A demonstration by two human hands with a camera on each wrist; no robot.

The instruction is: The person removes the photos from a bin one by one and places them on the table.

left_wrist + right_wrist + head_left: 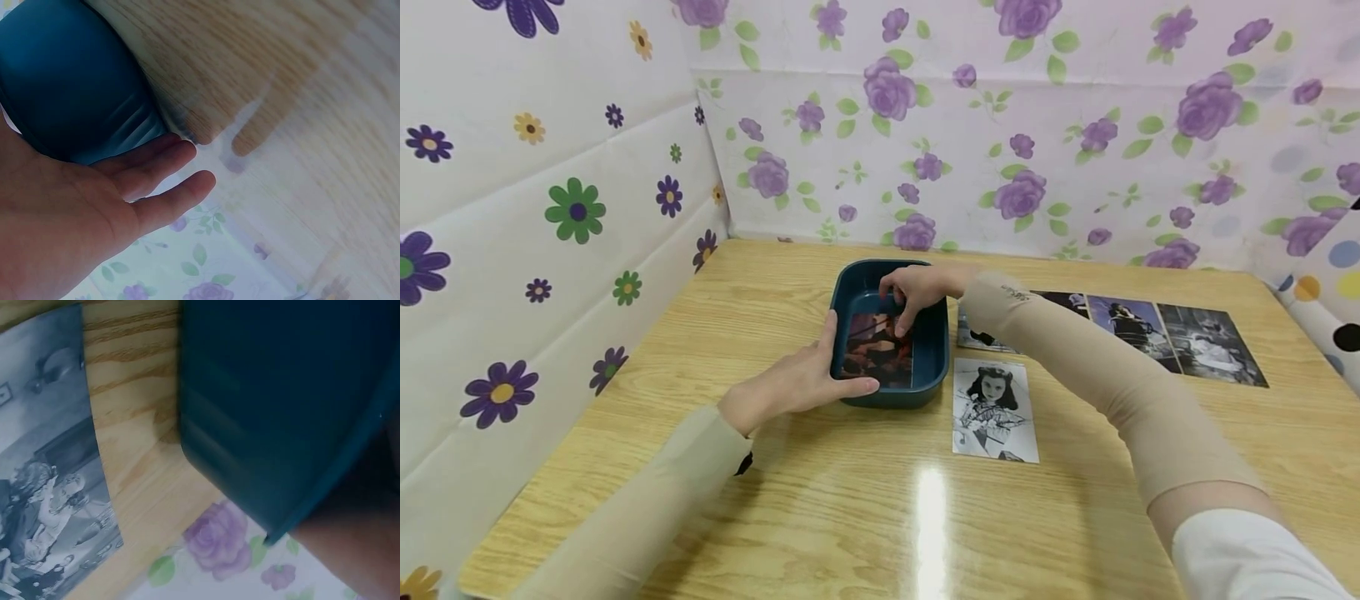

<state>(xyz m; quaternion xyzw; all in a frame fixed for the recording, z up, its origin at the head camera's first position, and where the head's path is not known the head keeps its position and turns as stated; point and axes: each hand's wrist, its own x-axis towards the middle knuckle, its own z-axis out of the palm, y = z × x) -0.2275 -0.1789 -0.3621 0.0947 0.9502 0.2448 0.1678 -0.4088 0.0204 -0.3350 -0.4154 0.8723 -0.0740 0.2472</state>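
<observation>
A dark teal rectangular tub (934,362) stands on the table. A dark, reddish photo print (876,354) lies inside it. My left hand (797,371) rests against the tub's near left corner, the thumb along the near rim. In the left wrist view, its fingers (165,203) extend fairly straight beside the tub's outer wall. Over the tub's far right rim reaches my right hand (919,287), with bent fingers spread from the thumb. The thumb tip is at the print's upper right part; no pinch on the print is visible. In the right wrist view, the tub's wall (269,412) hides most of this hand.
A black-and-white portrait photo (994,412) lies right of the tub. Behind the right forearm is a row of several photos, including a grey one (1212,343) at the right end. Flower-patterned sheeting (850,150) borders the wooden table (760,292) at the back and left.
</observation>
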